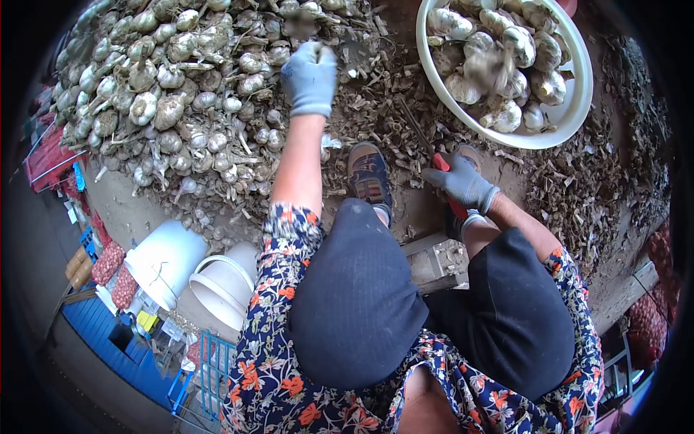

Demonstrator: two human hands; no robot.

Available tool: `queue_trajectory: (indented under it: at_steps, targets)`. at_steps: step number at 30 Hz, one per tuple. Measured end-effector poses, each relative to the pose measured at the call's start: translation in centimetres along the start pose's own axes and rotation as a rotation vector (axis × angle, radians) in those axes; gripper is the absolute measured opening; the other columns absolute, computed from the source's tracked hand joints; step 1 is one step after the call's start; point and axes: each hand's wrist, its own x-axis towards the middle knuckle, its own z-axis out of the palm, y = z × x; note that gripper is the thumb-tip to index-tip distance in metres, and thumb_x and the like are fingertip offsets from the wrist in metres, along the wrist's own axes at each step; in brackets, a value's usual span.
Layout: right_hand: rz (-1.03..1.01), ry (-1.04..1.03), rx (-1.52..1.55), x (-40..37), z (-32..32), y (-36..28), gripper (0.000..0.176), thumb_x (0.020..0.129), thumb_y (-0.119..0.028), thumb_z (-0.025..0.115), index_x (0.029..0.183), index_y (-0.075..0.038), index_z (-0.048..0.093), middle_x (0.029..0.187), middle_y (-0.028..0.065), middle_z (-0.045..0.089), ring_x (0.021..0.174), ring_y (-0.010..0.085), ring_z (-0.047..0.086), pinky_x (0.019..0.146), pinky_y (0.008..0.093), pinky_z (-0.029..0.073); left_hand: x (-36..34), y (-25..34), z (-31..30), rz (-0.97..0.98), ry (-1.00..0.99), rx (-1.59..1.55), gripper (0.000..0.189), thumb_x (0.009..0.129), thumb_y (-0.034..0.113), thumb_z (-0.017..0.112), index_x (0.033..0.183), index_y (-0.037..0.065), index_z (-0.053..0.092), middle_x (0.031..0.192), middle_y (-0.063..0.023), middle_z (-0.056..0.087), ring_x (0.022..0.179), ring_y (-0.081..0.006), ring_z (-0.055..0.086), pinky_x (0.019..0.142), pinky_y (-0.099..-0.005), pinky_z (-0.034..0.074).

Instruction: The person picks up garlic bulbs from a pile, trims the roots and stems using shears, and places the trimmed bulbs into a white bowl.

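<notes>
In the head view, our left hand [311, 78] curls beside the garlic heap [170, 87]; we cannot tell whether it grips anything. Our right hand [463, 182] clasps a partly hidden red handle [440, 162]. The frame crops the tub [583, 94] of garlic bulbs [519, 46].

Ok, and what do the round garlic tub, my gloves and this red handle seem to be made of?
Round tub: off-white plastic, by its smooth, slightly shiny rim. Left glove and right glove: matte grey knit fabric, probably, judging by the ribbed cuffs. Red handle: likely plastic, from its even bright colour, though painted wood is possible.
</notes>
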Motion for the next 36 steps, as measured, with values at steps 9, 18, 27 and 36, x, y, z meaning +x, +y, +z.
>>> queue_trajectory:
  at_steps: [9,18,27,36]
  targets:
    - [-0.034,0.057,-0.25,0.0,-0.8,-1.0,0.046,0.079,-0.041,0.06,0.093,0.003,0.059,0.087,0.0226,0.064,0.086,0.0337,0.063,0.078,0.0392,0.046,4.8,-5.8,1.5,-0.093,-0.032,0.039,0.056,0.073,0.023,0.075,0.121,0.01,0.05,0.102,-0.0197,0.066,0.092,-0.0333,0.065,0.084,-0.0431,0.05]
    - [-0.242,0.282,-0.568,1.3,-0.1,-0.1,0.027,0.084,-0.029,0.056,0.094,-0.004,0.052,0.084,0.0257,0.062,0.083,0.0451,0.059,0.072,0.0491,0.046,-5.7,-5.0,1.5,-0.101,-0.366,-1.336,0.057,0.083,0.004,0.066,0.134,0.014,0.042,0.106,-0.0093,0.061,0.075,-0.0154,0.063,0.06,-0.0239,0.051]
    - [-0.427,0.418,-0.795,1.2,1.5,-3.6,0.033,0.086,-0.03,0.054,0.103,-0.003,0.048,0.095,0.0238,0.061,0.093,0.0397,0.06,0.081,0.0482,0.047,-9.0,-1.6,-2.4,0.125,-0.223,-0.844,0.066,0.074,0.018,0.078,0.126,-0.002,0.044,0.105,-0.0089,0.059,0.092,-0.0146,0.058,0.085,-0.0267,0.048]
    - [-0.545,0.345,-0.843,2.0,1.7,-6.1,0.037,0.083,-0.03,0.06,0.104,-0.003,0.048,0.09,0.0226,0.06,0.086,0.0384,0.061,0.075,0.0474,0.047,-9.1,-1.8,-3.8,0.153,-0.335,-0.435,0.049,0.065,0.026,0.08,0.107,0.008,0.064,0.09,-0.0084,0.068,0.082,-0.0194,0.066,0.076,-0.0333,0.052]
